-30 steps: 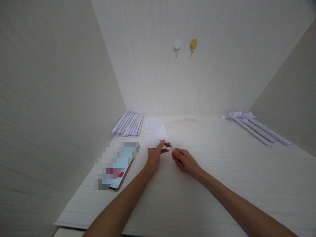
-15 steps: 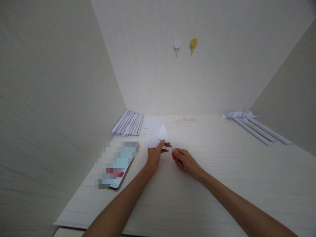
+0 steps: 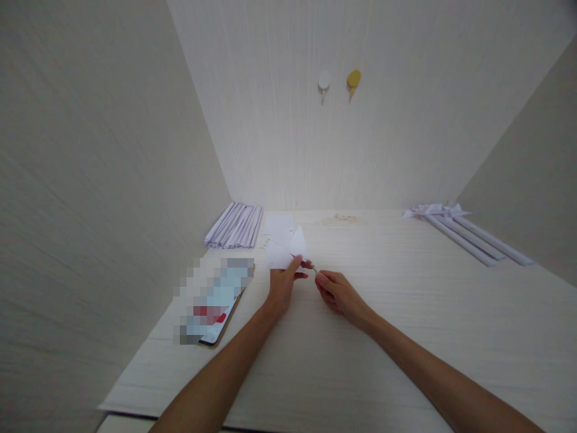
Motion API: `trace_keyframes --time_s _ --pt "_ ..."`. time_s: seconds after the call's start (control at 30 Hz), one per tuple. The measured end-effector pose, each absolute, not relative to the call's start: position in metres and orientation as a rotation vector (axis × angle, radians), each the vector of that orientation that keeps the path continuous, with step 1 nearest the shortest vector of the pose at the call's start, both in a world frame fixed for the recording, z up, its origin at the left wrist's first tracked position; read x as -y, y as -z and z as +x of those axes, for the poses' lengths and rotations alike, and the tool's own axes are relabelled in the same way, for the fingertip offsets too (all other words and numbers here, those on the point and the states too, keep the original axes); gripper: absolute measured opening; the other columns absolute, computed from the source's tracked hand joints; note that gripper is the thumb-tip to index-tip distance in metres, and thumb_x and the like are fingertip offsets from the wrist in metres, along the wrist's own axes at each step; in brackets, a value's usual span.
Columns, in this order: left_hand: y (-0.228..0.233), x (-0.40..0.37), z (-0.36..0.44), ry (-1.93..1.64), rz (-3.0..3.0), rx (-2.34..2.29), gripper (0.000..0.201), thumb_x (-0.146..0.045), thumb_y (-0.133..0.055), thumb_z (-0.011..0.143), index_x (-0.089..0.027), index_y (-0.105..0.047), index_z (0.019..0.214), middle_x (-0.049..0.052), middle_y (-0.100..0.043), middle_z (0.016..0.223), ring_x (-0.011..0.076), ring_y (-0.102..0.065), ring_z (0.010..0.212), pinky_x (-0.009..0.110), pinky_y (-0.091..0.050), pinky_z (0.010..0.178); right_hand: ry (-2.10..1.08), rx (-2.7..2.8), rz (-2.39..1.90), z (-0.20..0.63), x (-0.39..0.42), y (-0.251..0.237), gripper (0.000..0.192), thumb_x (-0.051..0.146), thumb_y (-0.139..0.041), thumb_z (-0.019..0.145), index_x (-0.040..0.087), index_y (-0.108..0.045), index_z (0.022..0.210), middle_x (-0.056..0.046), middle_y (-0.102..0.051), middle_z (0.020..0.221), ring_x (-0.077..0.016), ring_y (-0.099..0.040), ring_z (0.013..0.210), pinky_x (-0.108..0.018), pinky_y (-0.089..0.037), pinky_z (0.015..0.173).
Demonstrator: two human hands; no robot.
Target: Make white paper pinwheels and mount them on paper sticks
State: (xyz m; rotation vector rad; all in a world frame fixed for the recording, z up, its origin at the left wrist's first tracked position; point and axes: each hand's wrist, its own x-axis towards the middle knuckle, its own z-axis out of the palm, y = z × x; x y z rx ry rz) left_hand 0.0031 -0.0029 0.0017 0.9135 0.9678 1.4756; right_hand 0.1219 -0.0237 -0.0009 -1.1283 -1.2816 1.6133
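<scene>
My left hand (image 3: 283, 285) is closed in a pinch, its thumb and fingertips at the lower edge of a pointed white paper piece (image 3: 297, 242). Just to its right, my right hand (image 3: 336, 291) is closed round the end of a thin, pale, stick-like thing (image 3: 314, 268), whose kind I cannot make out. That thin thing reaches across the gap to my left fingers, which hide part of it. Beneath and beyond my left hand, flat white paper sheets (image 3: 278, 225) lie on the table.
A bundle of rolled white paper tubes (image 3: 234, 225) lies at the back left. A phone (image 3: 220, 300), partly blurred, rests left of my forearm. More paper rolls (image 3: 473, 240) with crumpled ends lie at the right. White (image 3: 323, 81) and yellow (image 3: 354, 78) hooks hang on the back wall.
Both hands stay almost in place. My right hand has shifted very slightly to the right, with the thin thing still in it.
</scene>
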Motion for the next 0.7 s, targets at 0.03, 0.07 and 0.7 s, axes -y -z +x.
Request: trace_keyframes --time_s 0.03,0.07,0.7 --pt "-0.0017 0.0029 0.0031 -1.475 0.917 -0.967 0.014 -0.027 -0.059 0.063 -0.013 -0.056 0.064 0.000 -0.059 0.059 0.0110 -0.057 0.056 0.018 -0.042 0.044 -1.607 1.283 -1.133 0.1217 0.0237 0.0008 0.030 0.041 -0.048 0.070 0.019 -0.036 0.053 0.011 -0.028 0.034 -0.0012 -0.019 0.027 -0.016 -0.012 0.027" --pt "-0.0017 0.0028 0.0032 -1.474 0.919 -0.967 0.014 -0.027 -0.059 0.063 -0.013 -0.056 0.064 0.001 -0.059 0.059 0.0111 -0.057 0.057 0.018 -0.042 0.043 -1.600 1.285 -1.136 0.1216 0.0237 0.0007 0.031 0.041 -0.047 0.070 0.018 -0.036 0.053 0.011 -0.028 0.034 -0.0012 -0.019 0.027 -0.016 -0.012 0.027" --pt "-0.0010 0.0038 0.0039 -1.483 0.904 -0.965 0.017 -0.030 -0.057 0.065 -0.013 -0.057 0.064 0.001 -0.060 0.062 0.0106 -0.057 0.057 0.018 -0.042 0.045 -1.602 1.305 -1.103 0.1214 0.0237 0.0023 0.031 0.044 -0.045 0.071 0.018 -0.039 0.054 0.011 -0.028 0.033 -0.0015 -0.017 0.026 -0.016 -0.011 0.027"
